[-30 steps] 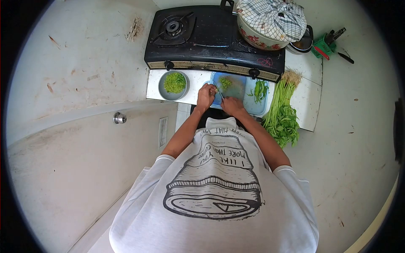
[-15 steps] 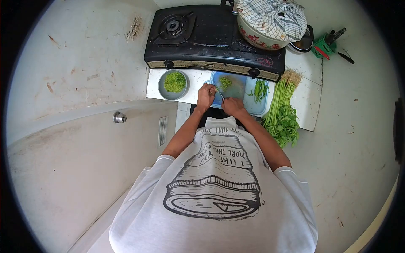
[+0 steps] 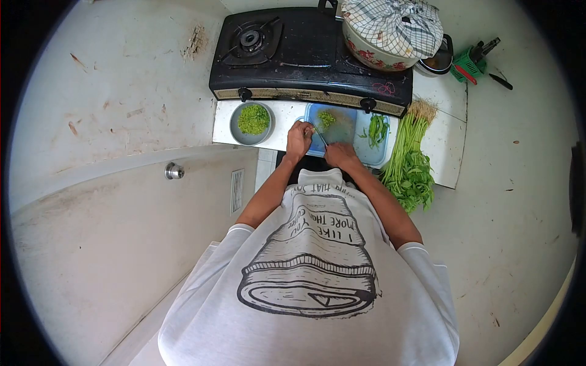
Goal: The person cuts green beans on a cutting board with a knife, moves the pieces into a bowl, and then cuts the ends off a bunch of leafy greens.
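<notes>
My right hand (image 3: 340,156) is wrapped round the handle of a small knife (image 3: 320,136), its thin blade pointing up and left. The blade tip meets the fingers of my left hand (image 3: 298,140), which are closed at the left edge of a blue cutting board (image 3: 343,129). A small pale-green bit of stem shows at those fingertips; most of it is hidden. Chopped green stems (image 3: 326,119) lie in a little heap on the board. Loose green leaves (image 3: 377,129) sit at its right end.
A grey bowl (image 3: 269,138) of chopped greens stands left of the board. Bunched leafy stalks with roots (image 3: 410,143) lie to the right. Behind are a black gas stove (image 3: 308,58), a cloth-covered flowered pot (image 3: 372,58), a green basket (image 3: 469,66) and another knife (image 3: 502,82).
My right hand and the knife have shifted very slightly right and down. My left hand stays in almost the same place. The heap of chopped stems looks the same.
</notes>
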`<act>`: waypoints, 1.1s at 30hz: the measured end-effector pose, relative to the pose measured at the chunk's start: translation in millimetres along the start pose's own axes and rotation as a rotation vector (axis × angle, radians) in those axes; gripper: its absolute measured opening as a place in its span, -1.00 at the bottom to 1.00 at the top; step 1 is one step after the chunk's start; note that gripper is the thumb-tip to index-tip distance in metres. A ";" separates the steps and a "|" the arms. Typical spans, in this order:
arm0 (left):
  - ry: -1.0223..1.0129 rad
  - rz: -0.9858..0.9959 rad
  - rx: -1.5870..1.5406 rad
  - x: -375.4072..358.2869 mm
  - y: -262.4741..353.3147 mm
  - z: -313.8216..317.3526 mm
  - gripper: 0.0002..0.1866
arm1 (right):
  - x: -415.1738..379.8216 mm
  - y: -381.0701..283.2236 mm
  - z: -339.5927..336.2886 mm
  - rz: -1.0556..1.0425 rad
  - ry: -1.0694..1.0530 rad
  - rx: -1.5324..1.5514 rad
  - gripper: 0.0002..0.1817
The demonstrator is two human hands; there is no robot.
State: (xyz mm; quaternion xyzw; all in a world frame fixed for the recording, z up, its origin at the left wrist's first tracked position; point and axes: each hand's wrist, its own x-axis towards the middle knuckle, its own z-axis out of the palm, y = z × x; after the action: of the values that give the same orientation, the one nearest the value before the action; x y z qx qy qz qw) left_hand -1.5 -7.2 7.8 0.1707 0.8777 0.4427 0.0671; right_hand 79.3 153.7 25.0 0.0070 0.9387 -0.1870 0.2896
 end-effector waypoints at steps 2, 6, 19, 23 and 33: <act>0.000 0.003 -0.004 -0.4 1.4 -1.1 -0.92 | 0.9 3.2 2.2 -0.022 0.008 0.002 -0.55; -0.022 -0.005 -0.003 1.1 1.9 -2.2 -0.93 | 6.4 -3.6 0.7 0.003 0.110 0.067 -0.54; -0.008 0.041 0.030 3.9 -4.1 4.4 -0.90 | -4.4 11.2 7.9 -0.048 0.198 0.062 -0.58; -0.011 0.023 -0.015 5.7 3.2 2.5 -0.95 | -4.3 6.3 4.2 -0.052 0.177 0.075 -0.59; -0.021 0.016 0.026 5.7 0.6 2.3 -0.94 | 2.5 1.9 5.6 -0.045 0.144 0.098 -0.59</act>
State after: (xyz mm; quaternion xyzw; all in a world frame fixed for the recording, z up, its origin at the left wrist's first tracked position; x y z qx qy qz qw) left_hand -6.1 -3.1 7.2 0.1833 0.8812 0.4301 0.0703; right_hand 80.5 153.2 18.7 0.0135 0.9466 -0.2384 0.2165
